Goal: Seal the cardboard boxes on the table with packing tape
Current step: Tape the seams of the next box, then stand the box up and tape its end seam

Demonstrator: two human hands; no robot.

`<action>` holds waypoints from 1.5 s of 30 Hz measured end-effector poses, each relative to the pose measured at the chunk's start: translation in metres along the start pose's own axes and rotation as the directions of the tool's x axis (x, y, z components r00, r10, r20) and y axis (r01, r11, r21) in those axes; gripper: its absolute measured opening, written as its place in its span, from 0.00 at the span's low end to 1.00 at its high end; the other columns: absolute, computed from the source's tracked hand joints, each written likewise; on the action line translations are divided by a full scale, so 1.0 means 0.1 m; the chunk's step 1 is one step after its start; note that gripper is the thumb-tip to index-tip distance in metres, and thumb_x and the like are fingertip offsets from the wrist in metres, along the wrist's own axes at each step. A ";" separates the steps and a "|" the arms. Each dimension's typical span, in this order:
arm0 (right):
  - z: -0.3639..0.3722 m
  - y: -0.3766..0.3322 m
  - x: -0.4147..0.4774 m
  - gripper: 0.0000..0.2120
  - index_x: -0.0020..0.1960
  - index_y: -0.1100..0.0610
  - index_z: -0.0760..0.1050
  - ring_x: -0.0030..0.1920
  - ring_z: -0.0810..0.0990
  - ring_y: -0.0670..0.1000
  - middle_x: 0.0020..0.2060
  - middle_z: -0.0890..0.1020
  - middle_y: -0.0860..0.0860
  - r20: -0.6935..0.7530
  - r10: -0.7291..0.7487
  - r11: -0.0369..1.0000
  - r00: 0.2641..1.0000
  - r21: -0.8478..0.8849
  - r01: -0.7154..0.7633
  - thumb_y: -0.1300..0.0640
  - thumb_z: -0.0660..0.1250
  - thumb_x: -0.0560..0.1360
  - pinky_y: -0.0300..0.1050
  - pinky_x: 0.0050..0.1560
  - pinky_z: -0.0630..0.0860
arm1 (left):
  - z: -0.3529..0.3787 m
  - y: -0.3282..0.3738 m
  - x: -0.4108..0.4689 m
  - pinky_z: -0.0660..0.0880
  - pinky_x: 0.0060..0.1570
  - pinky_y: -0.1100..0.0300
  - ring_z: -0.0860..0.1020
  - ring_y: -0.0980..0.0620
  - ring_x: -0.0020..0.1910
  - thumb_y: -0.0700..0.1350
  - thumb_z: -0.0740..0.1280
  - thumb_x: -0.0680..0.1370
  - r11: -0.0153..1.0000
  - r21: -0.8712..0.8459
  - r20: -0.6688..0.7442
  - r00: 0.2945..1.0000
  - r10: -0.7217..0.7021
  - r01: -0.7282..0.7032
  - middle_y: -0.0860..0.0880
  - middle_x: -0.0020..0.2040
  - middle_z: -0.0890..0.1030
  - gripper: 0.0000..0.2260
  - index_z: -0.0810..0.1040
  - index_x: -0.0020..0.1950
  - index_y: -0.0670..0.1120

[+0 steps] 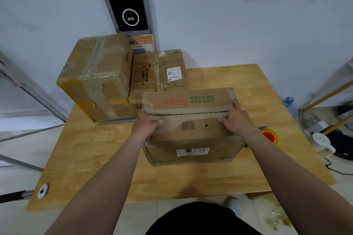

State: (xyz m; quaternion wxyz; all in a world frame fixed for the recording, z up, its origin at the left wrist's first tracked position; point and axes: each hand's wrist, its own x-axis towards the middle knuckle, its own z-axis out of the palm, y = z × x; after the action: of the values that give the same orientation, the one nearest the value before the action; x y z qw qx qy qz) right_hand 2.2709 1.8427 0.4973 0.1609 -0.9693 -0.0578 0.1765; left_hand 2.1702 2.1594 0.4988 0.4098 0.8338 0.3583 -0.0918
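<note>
Both arms reach straight out over the wooden table (95, 158) to the near box (193, 139), which sits mid-table with its top flaps folded down. The left hand (147, 126) grips the box's left edge, thumb on top and fingers wrapped down the side. The right hand (236, 120) lies flat on the flaps, fingers straight and pressing near the seam. The tape roll (270, 135) is just right of the box. Two taped boxes (97, 76) stand at the far left.

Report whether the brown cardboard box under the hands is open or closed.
Closed: the top flaps of the brown cardboard box lie flat, meeting at a dark seam, with the left hand and right hand on it.
</note>
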 end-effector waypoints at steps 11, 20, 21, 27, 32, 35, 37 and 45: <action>-0.17 0.31 -0.23 0.37 0.81 0.60 0.57 0.81 0.53 0.53 0.82 0.50 0.54 0.042 -0.138 0.990 0.990 0.023 0.137 0.46 0.68 0.80 0.51 0.77 0.58 | 0.68 0.37 -0.68 0.42 0.77 0.32 0.44 0.41 0.82 0.50 0.64 0.82 0.784 0.519 -0.004 0.917 0.399 -0.340 0.47 0.83 0.54 0.18 0.73 0.73 0.53; -0.17 0.80 -1.16 0.14 0.64 0.58 0.79 0.71 0.68 0.57 0.63 0.73 0.61 0.122 -0.375 0.925 0.919 -0.021 0.380 0.56 0.63 0.81 0.48 0.65 0.68 | 1.65 0.58 -1.80 0.33 0.68 0.23 0.33 0.41 0.81 0.76 0.59 0.74 0.720 0.546 0.335 0.900 0.279 -0.427 0.42 0.84 0.39 0.49 0.51 0.84 0.47; -0.19 0.89 -1.26 0.14 0.63 0.58 0.79 0.70 0.70 0.59 0.62 0.75 0.61 0.127 -0.404 0.912 0.906 -0.028 0.410 0.60 0.61 0.81 0.49 0.65 0.68 | 1.74 0.57 -1.92 0.33 0.68 0.22 0.34 0.40 0.81 0.75 0.60 0.74 0.705 0.558 0.338 0.896 0.289 -0.438 0.43 0.84 0.40 0.48 0.52 0.84 0.48; -0.45 1.21 -1.73 0.22 0.73 0.51 0.73 0.70 0.73 0.59 0.69 0.77 0.58 0.187 -0.470 0.841 0.863 -0.203 0.502 0.61 0.60 0.80 0.50 0.70 0.65 | 1.84 0.38 -2.47 0.39 0.70 0.22 0.42 0.49 0.83 0.60 0.72 0.76 0.666 0.549 0.355 0.862 0.362 -0.505 0.55 0.84 0.52 0.38 0.61 0.82 0.56; -0.26 1.35 -1.89 0.32 0.74 0.33 0.66 0.78 0.54 0.63 0.78 0.58 0.54 0.307 -0.370 0.857 0.877 -0.251 0.449 0.39 0.72 0.72 0.60 0.76 0.53 | 1.67 0.11 -2.73 0.62 0.76 0.45 0.47 0.51 0.83 0.37 0.75 0.75 0.732 0.411 0.455 0.818 0.352 -0.543 0.58 0.83 0.56 0.35 0.67 0.80 0.53; -0.10 1.45 -2.05 0.38 0.75 0.42 0.69 0.77 0.61 0.59 0.76 0.60 0.58 0.313 -0.411 0.881 0.856 -0.105 0.461 0.38 0.76 0.68 0.51 0.76 0.61 | 1.59 -0.01 -2.76 0.61 0.78 0.49 0.51 0.52 0.82 0.34 0.74 0.75 0.727 0.427 0.408 0.832 0.375 -0.537 0.58 0.81 0.61 0.32 0.74 0.75 0.56; -0.03 1.49 -2.11 0.42 0.77 0.43 0.67 0.78 0.60 0.58 0.75 0.59 0.58 0.271 -0.426 0.880 0.863 -0.098 0.465 0.39 0.78 0.67 0.51 0.76 0.61 | 1.55 -0.02 -2.74 0.58 0.79 0.49 0.53 0.52 0.82 0.35 0.74 0.75 0.720 0.437 0.387 0.835 0.391 -0.540 0.57 0.80 0.63 0.30 0.75 0.73 0.56; -0.03 1.44 -1.89 0.38 0.76 0.49 0.69 0.77 0.62 0.53 0.78 0.56 0.54 0.188 -0.338 0.941 0.922 0.070 0.330 0.50 0.79 0.69 0.45 0.75 0.61 | 1.60 0.10 -2.41 0.55 0.80 0.50 0.52 0.51 0.82 0.34 0.72 0.77 0.757 0.358 0.334 0.832 0.444 -0.547 0.55 0.79 0.65 0.27 0.75 0.74 0.50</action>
State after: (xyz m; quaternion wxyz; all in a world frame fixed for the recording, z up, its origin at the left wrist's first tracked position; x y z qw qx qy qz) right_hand 2.1045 1.6742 0.5135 0.1997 -0.9199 -0.2345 0.2428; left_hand 2.0239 1.9096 0.5091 0.2589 0.9527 0.0433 -0.1529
